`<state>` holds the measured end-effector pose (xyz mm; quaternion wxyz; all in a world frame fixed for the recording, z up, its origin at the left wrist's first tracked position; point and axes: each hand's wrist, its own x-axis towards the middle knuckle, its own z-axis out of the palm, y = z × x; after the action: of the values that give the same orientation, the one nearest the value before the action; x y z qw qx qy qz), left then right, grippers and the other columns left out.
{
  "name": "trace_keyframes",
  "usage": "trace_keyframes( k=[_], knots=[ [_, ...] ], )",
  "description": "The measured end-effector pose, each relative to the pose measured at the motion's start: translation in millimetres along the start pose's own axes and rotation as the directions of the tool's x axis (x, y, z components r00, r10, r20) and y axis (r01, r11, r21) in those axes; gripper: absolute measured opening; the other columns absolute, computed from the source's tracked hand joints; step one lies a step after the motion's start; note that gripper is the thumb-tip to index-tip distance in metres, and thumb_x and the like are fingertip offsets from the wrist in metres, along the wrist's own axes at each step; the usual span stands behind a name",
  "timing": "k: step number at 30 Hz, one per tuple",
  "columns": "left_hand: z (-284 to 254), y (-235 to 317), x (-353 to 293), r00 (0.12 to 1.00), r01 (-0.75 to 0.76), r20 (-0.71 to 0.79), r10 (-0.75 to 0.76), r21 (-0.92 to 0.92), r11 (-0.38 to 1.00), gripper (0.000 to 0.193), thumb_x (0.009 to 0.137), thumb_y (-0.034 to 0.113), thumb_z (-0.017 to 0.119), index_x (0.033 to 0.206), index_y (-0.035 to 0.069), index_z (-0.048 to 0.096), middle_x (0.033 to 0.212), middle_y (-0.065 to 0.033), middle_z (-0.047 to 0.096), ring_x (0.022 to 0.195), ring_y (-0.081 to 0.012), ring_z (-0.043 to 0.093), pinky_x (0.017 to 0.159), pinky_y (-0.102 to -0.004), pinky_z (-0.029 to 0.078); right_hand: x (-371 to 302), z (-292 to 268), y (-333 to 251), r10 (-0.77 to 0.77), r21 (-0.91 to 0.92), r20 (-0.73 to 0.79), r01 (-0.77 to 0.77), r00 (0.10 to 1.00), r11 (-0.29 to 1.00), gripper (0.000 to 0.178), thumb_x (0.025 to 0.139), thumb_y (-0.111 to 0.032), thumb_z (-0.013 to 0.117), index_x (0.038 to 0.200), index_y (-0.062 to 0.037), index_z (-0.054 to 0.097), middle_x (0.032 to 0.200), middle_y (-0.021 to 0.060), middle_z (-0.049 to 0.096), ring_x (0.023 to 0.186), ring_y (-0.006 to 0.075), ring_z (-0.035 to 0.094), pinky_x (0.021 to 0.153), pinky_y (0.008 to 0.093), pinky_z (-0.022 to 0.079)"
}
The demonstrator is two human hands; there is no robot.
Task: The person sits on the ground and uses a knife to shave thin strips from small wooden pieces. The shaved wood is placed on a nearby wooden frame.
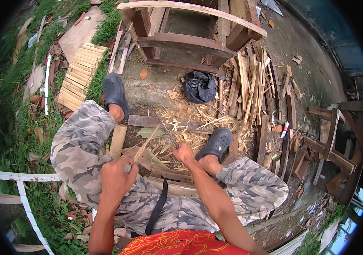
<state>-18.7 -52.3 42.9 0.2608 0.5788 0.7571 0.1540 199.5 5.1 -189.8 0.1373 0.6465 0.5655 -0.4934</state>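
Note:
My left hand (120,175) is closed around the lower end of a thin, pale strip of wood (146,143), which points up and to the right. In my right hand (184,154) is a knife (164,126), its long, narrow, dark blade angled up and to the left. The fist hides its handle. The blade and the strip are apart at their upper ends, and both are over the ground between my feet. Curled wood shavings (190,117) lie beneath and beyond them, with some boards (164,122) among the litter.
A wooden frame (185,42) stands ahead. Before it sit a black plastic bag (199,87) and a hammer (221,95). Split wood strips (249,89) are heaped to the right, near a wooden stool-like piece (334,148). Pale slats (81,76) lie in a row on the left.

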Motion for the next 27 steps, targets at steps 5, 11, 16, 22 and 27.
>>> trace_keyframes(
  k=[5, 11, 16, 22, 27],
  knots=[
    [-2, -1, 2, 0.997, 0.069, 0.025, -0.068, -0.050, 0.996, 0.015, 0.079, 0.009, 0.072, 0.088, -0.002, 0.070, 0.080, -0.0184, 0.072, 0.072, -0.0304, 0.073, 0.059, -0.0357, 0.055, 20, 6, 16, -0.258, 0.046, -0.011, 0.258, 0.966, 0.965, 0.039, 0.085, -0.036, 0.061, 0.103, -0.0019, 0.071, 0.086, 0.0285, 0.069, 0.087, 0.0419, 0.068, 0.082, 0.0490, 0.054],
    [3, -4, 4, 0.998, 0.010, -0.067, -0.018, -0.108, 0.994, 0.012, 0.079, 0.007, 0.073, 0.085, 0.000, 0.066, 0.078, -0.0165, 0.071, 0.064, -0.0337, 0.069, 0.058, -0.0393, 0.053, 55, -1, 23, -0.041, -0.226, 0.038, 0.048, 0.998, 0.973, 0.038, 0.084, -0.031, 0.060, 0.102, 0.0000, 0.071, 0.093, 0.0287, 0.069, 0.089, 0.0430, 0.068, 0.082, 0.0484, 0.054],
    [3, -5, 5, 0.994, 0.027, -0.103, -0.043, -0.146, 0.989, 0.013, 0.078, 0.007, 0.073, 0.086, -0.002, 0.068, 0.077, -0.0180, 0.071, 0.065, -0.0340, 0.069, 0.059, -0.0378, 0.054, 29, 1, 24, -0.355, 0.010, 0.013, 0.355, 0.935, 0.935, 0.035, 0.083, -0.032, 0.060, 0.105, -0.0071, 0.073, 0.089, 0.0286, 0.069, 0.089, 0.0420, 0.068, 0.081, 0.0489, 0.054],
    [1, -4, 4, 0.984, 0.175, -0.015, -0.179, -0.150, 0.973, 0.014, 0.080, 0.006, 0.071, 0.088, -0.006, 0.069, 0.079, -0.0174, 0.073, 0.080, -0.0263, 0.075, 0.066, -0.0318, 0.057, 28, -1, 31, -0.026, -0.013, 0.066, 0.026, 0.997, 1.000, 0.038, 0.086, -0.035, 0.060, 0.111, -0.0090, 0.072, 0.085, 0.0293, 0.068, 0.089, 0.0429, 0.068, 0.086, 0.0494, 0.053],
    [4, -6, 4, 0.981, 0.172, -0.069, -0.183, -0.141, 0.975, 0.014, 0.081, 0.006, 0.070, 0.087, -0.005, 0.068, 0.078, -0.0166, 0.073, 0.077, -0.0242, 0.075, 0.068, -0.0312, 0.056, 31, 15, 55, -0.235, 0.014, -0.023, 0.235, 0.972, 0.972, 0.037, 0.084, -0.032, 0.059, 0.099, -0.0013, 0.073, 0.082, 0.0300, 0.067, 0.080, 0.0433, 0.068, 0.075, 0.0497, 0.054]
  ],
)
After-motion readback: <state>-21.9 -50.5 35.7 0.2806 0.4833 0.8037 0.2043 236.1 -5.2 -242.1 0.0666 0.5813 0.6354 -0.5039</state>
